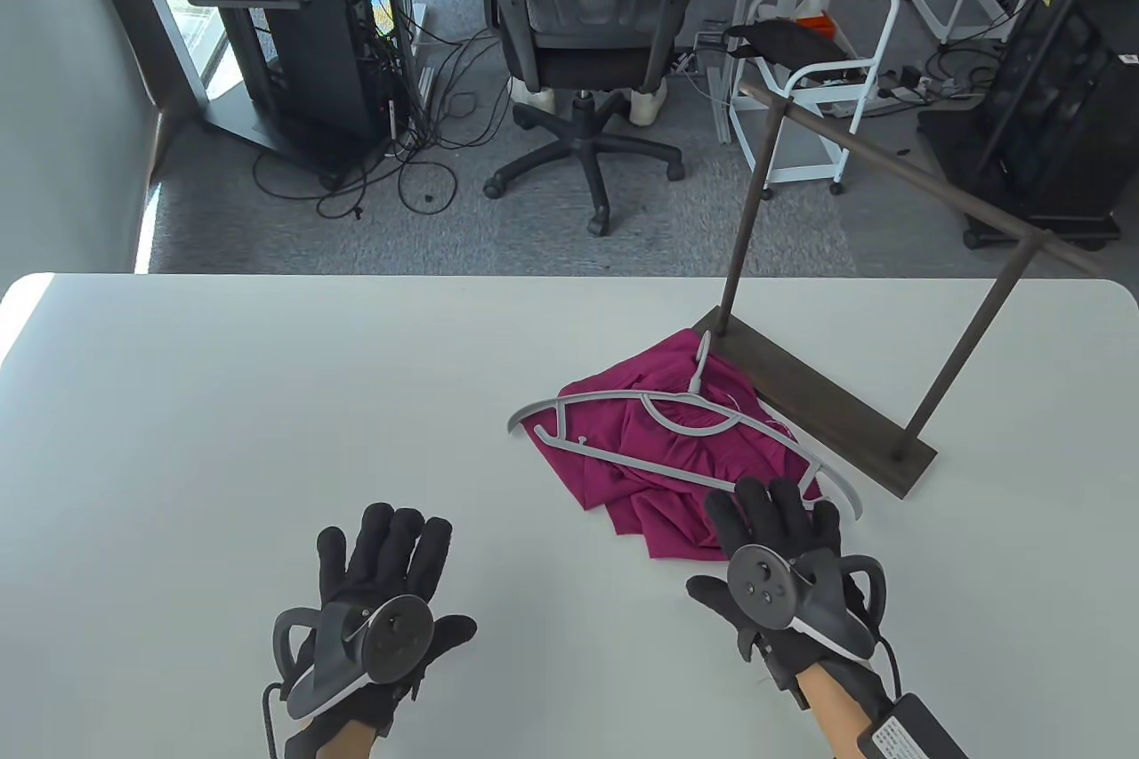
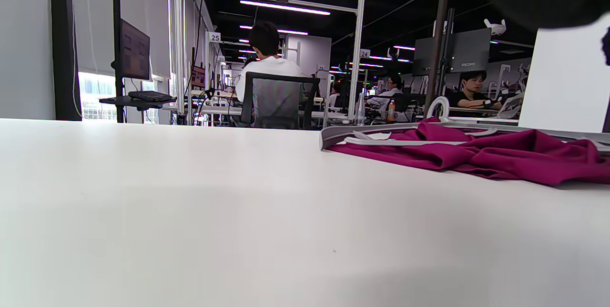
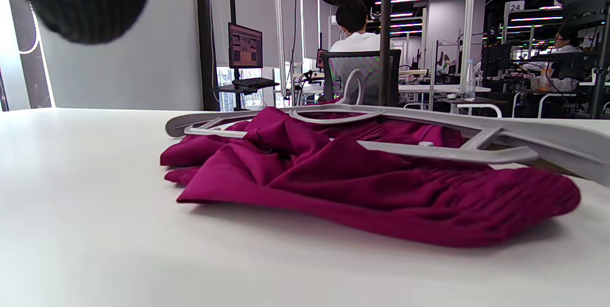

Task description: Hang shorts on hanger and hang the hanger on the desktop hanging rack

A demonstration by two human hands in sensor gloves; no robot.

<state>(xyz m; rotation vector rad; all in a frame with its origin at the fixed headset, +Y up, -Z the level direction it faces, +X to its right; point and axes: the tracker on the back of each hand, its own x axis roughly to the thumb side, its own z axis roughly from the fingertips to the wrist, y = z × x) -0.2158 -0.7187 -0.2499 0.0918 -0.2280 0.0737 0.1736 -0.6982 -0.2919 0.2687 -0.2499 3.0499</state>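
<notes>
Lying atop the crumpled magenta shorts [image 1: 676, 456], the grey hanger [image 1: 623, 412] awaits lifting; right hand [image 1: 783, 563] reaches flat-fingered toward it, left hand [image 1: 378, 594] rests spread on the desk [image 1: 222, 403].

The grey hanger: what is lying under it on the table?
Under the grey hanger lie the crumpled magenta shorts. What the shorts cover cannot be seen.

Table view overhead, looking down; wrist views low, near tabletop (both share shorts [image 3: 362, 178]).
</notes>
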